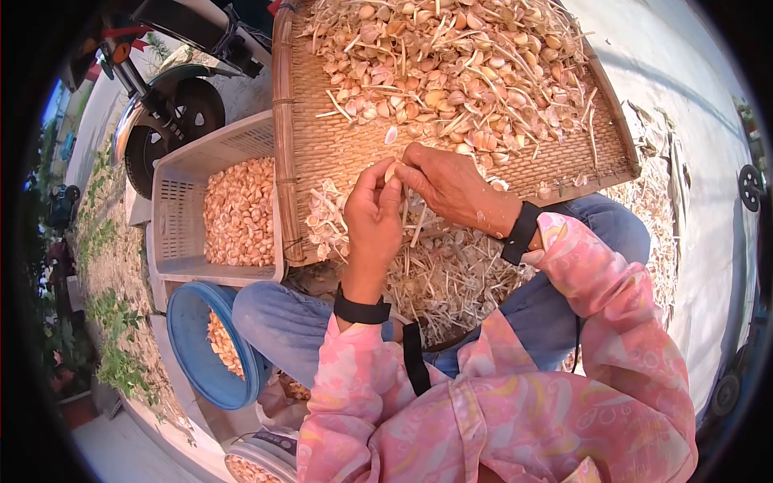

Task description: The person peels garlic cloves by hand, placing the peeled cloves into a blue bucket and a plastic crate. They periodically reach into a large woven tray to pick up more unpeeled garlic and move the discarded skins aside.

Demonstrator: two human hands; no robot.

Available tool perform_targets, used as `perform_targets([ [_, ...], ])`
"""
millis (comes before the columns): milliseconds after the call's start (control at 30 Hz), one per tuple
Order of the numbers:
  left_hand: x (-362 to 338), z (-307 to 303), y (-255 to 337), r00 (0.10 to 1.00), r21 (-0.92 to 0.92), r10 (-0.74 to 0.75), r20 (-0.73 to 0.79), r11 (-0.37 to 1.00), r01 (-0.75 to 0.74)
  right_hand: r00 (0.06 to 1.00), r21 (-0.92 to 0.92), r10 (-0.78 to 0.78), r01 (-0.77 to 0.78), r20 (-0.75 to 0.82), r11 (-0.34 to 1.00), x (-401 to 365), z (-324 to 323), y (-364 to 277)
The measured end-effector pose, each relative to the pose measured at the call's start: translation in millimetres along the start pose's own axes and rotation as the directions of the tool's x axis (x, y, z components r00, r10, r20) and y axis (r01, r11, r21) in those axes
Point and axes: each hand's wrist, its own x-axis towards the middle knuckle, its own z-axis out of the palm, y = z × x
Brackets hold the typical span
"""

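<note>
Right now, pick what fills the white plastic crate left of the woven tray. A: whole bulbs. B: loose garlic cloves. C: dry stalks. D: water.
B: the white plastic crate holds a heap of loose garlic cloves; dry stalks lie apart, in the person's lap. The left hand and right hand pinch a single clove by the woven tray.

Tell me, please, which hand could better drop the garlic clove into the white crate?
Probably left: the left hand, sharing the pale garlic clove with the right hand, is nearer the white plastic crate.

head view, steeply downward, close, fisheye
</note>
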Motion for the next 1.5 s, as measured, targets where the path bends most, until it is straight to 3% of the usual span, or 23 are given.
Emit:
perform_targets([
  [100, -9, 13, 3, 1.000, -0.106, 0.024, -0.021, 0.994, -0.026, 0.999, -0.107, -0.025, 0.029, 0.042, 0.994, -6, 2, 0],
  [200, -12, 9, 1, 0.999, 0.006, 0.046, 0.024, 0.999, -0.046, 0.968, -0.108, -0.225, 0.213, -0.114, 0.971, -13, 8, 4],
  [300, -13, 2, -1, 0.995, -0.118, -0.028, 0.091, 0.992, 0.039, 0.998, 0.133, 0.032, -0.024, -0.059, 0.991, -14, 10, 5],
  [400, -11, -1, -4, 0.985, -0.619, -0.087, 0.151, 0.768, 0.163, 0.965, 0.558, 0.250, -0.250, 0.077, 0.791, -3, 4, 6],
  [433, -10, -1, -2, 0.982, -0.671, -0.109, 0.156, 0.718, 0.187, 0.962, 0.555, 0.271, -0.240, 0.028, 0.796, 1, 6, 14],
  [533, -7, -8, 3, 0.974, -0.792, -0.157, 0.162, 0.568, 0.224, 0.960, 0.227, 0.281, -0.272, -0.007, 0.935, 2, 0, 20],
  [567, -5, -11, 1, 0.974, -0.820, -0.162, 0.156, 0.529, 0.220, 0.984, 0.038, 0.136, -0.133, -0.116, 0.990, -1, 5, 25],
  [667, -3, -21, -6, 0.976, -0.868, -0.164, 0.146, 0.452, 0.205, 0.988, 0.175, 0.026, 0.001, -0.150, 0.984, 1, 11, 22],
  [700, -3, -22, -7, 0.976, -0.879, -0.163, 0.147, 0.431, 0.204, 0.979, 0.307, 0.006, 0.058, -0.202, 0.950, 3, 6, 7],
  [800, -7, -13, -8, 0.978, -0.809, -0.198, 0.058, 0.565, 0.163, 0.966, 0.164, -0.236, 0.251, -0.107, 0.954, 6, 3, -5],
  [833, -8, -8, -8, 0.975, -0.797, -0.220, 0.025, 0.585, 0.152, 0.973, 0.215, -0.209, 0.227, -0.100, 0.950, 4, 11, -5],
  [933, -10, 6, -7, 0.957, -0.774, -0.279, -0.074, 0.621, 0.121, 0.977, 0.124, -0.202, 0.208, -0.062, 0.970, 1, 11, -8],
  [1000, -9, 11, -9, 0.936, -0.781, -0.326, -0.130, 0.615, 0.105, 0.942, 0.031, -0.301, 0.309, -0.151, 0.951, 0, 17, -7],
  [1133, -2, 14, -23, 0.865, -0.889, -0.499, -0.057, 0.419, 0.183, 0.846, -0.137, -0.518, 0.502, -0.130, 0.854, -4, 19, -7],
  [1200, 0, 11, -27, 0.826, -0.930, -0.563, 0.035, 0.285, 0.233, 0.814, -0.100, -0.578, 0.571, -0.057, 0.815, -5, 18, -3],
  [1233, -2, 9, -25, 0.808, -0.915, -0.588, 0.020, 0.315, 0.252, 0.795, -0.078, -0.606, 0.603, -0.024, 0.794, -7, 19, -2],
  [1300, -3, 2, -19, 0.776, -0.882, -0.631, -0.020, 0.377, 0.283, 0.828, 0.100, -0.557, 0.560, -0.061, 0.822, -17, 20, -6],
  [1333, -3, -8, -20, 0.827, -0.894, -0.560, 0.051, 0.343, 0.287, 0.840, 0.186, -0.537, 0.541, -0.073, 0.820, -19, 19, -7],
  [1400, -8, -36, -24, 0.903, -0.911, -0.390, 0.182, 0.279, 0.304, 0.912, 0.259, -0.388, 0.410, -0.133, 0.875, -18, 13, -3],
  [1433, -11, -44, -6, 0.870, -0.887, -0.474, 0.134, 0.335, 0.319, 0.939, 0.297, -0.305, 0.340, -0.159, 0.892, -16, 10, -1],
  [1500, -27, -88, 6, 0.931, -0.897, -0.331, 0.155, 0.348, 0.273, 0.981, 0.313, -0.086, 0.137, -0.172, 0.940, -9, 7, 11],
])
